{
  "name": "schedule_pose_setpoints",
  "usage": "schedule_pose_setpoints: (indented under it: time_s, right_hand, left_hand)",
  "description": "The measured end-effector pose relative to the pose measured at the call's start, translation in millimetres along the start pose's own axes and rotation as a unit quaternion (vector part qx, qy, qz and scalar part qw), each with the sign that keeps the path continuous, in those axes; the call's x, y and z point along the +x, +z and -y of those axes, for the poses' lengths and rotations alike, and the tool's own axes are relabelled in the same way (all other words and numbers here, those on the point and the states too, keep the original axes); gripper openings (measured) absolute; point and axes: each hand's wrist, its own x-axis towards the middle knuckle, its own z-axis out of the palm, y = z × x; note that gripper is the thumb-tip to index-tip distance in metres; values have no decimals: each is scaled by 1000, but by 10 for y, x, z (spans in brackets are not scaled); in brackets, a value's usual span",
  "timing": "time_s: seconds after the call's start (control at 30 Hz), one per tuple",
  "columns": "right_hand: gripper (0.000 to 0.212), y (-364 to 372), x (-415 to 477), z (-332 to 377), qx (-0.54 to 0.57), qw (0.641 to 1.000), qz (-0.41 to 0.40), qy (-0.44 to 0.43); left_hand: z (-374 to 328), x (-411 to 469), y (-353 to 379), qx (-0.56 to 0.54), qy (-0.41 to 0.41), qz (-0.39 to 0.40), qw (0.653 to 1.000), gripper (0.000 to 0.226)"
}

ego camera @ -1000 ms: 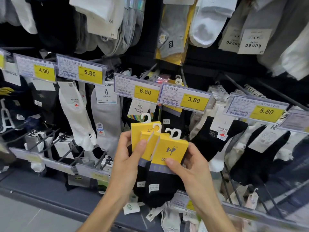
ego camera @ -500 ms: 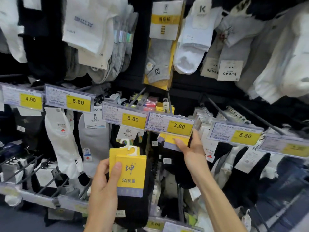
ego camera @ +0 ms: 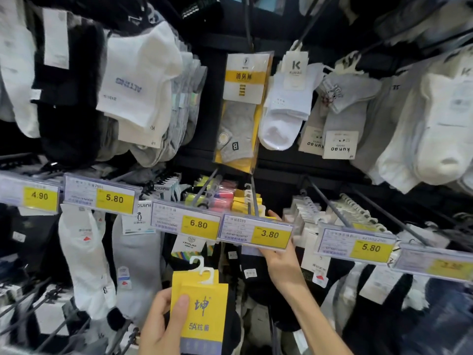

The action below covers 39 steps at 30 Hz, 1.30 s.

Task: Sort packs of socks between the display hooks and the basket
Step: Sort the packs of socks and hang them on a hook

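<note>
Since the earlier frame the right hand (ego camera: 281, 265) has been raised to the hook (ego camera: 254, 198). Its fingers are hidden behind the 3.80 price tag (ego camera: 256, 233), so its grip cannot be told. Yellow-carded packs (ego camera: 238, 204) are hung on that hook; two sock packs (ego camera: 204, 308) are gripped in the left hand (ego camera: 158, 326) below the tag, thumb across the front card.

Fingers of my right hand (ego camera: 281, 262) sit behind the 3.80 price tag (ego camera: 256, 233) (holding anything? I cannot tell). The bottom edge crops my left hand (ego camera: 161, 326) and its sock packs (ego camera: 202, 311); the far-right tag (ego camera: 440, 265) is blurred unreadable.
</note>
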Motion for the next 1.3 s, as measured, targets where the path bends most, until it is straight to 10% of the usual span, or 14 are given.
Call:
schedule_pose_setpoints:
  time_s: [0.43,0.57,0.8,0.97,1.3]
  right_hand:
    - [39,105,-48,101,-144,990,-5,8]
    - [34,192,-712,278,-46,996,-78,-8]
    - [47,432,-1353,513,35,996,76,39]
    - [26,297,-1194,418,93,994,-27,46]
    - [39,77,-465,197,-12,999,-36,23]
  left_hand:
    - [68,5,32,-23,9,14,1000,17]
    - [67,-54,9,-1,26,39,999,19]
    - [87,-128,47,7,84,68,994,24]
    - [151,-126,11,103,112,112,982,42]
    - [294,-87,60,508,171,211,817,56]
